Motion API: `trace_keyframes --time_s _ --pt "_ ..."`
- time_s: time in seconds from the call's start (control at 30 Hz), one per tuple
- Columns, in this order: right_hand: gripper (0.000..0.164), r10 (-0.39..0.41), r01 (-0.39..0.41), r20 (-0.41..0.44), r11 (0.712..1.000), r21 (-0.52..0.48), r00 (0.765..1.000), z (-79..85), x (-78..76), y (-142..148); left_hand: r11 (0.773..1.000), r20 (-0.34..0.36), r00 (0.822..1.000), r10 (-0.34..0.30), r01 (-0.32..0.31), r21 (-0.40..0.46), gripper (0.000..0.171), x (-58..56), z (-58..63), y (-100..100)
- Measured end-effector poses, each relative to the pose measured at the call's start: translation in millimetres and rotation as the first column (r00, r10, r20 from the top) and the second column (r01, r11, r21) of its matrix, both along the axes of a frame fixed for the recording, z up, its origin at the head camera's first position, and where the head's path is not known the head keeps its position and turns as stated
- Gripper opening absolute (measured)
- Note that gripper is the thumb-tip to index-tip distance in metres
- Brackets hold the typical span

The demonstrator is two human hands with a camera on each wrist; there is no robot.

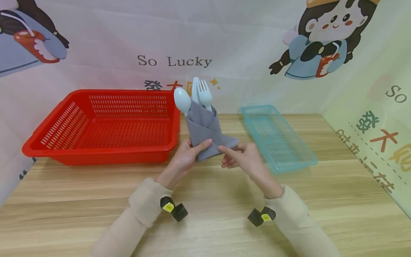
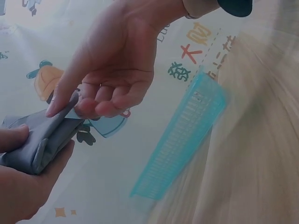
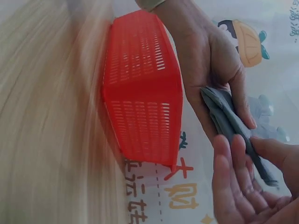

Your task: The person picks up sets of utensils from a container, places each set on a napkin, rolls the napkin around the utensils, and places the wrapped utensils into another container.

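A folded grey cloth napkin (image 1: pixel 203 128) is held up above the table, with a pale blue spoon (image 1: pixel 182 99), a knife-like piece (image 1: pixel 195 89) and a fork (image 1: pixel 204 93) standing out of its top. My left hand (image 1: pixel 185 157) grips the napkin's lower left side, thumb on the front face. At the lower right, my right hand (image 1: pixel 245 159) pinches a flap of the napkin that sticks out sideways. The left wrist view shows the right hand's thumb and fingertips on the grey cloth (image 2: pixel 51 135). In the right wrist view the cloth edge (image 3: pixel 229 114) lies between both hands.
A red plastic basket (image 1: pixel 109 153) stands on the left of the wooden table (image 1: pixel 212 214). On the right lies a shallow turquoise basket (image 1: pixel 293 166). Behind them hangs a printed white cloth backdrop (image 1: pixel 237 46), which continues along the right side.
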State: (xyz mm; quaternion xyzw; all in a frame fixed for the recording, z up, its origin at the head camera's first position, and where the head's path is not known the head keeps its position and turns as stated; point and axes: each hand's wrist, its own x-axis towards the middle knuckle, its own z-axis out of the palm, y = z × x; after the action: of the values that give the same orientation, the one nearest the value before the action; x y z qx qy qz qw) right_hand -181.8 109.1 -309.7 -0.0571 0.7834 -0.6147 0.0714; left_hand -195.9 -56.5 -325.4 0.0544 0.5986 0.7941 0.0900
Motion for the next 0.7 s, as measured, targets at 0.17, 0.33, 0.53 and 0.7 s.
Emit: trace_keyframes --time_s 0.17,0.33,0.53,0.7 --pt "0.033 0.062 -0.052 0.061 0.986 -0.158 0.996 -4.7 1.0 -5 0.998 -0.051 0.997 0.055 -0.057 -0.039 0.025 0.1 1.3 3" --pt "0.034 0.022 -0.004 0.076 0.974 -0.227 0.997 -8.0 4.0 -11 0.998 -0.06 0.997 0.049 -0.051 -0.025 0.027 0.0 3.0 3" --pt "0.04 0.053 -0.047 0.008 0.933 -0.357 0.999 -20.8 2.6 -12 0.999 -0.018 1.0 0.024 -0.023 0.043 0.028 -0.7 6.7 1" --pt "0.034 0.039 -0.022 0.034 0.915 -0.402 0.999 -12.7 8.5 -17 0.99 -0.003 1.0 -0.015 0.015 0.142 0.032 -2.9 12.0 0"
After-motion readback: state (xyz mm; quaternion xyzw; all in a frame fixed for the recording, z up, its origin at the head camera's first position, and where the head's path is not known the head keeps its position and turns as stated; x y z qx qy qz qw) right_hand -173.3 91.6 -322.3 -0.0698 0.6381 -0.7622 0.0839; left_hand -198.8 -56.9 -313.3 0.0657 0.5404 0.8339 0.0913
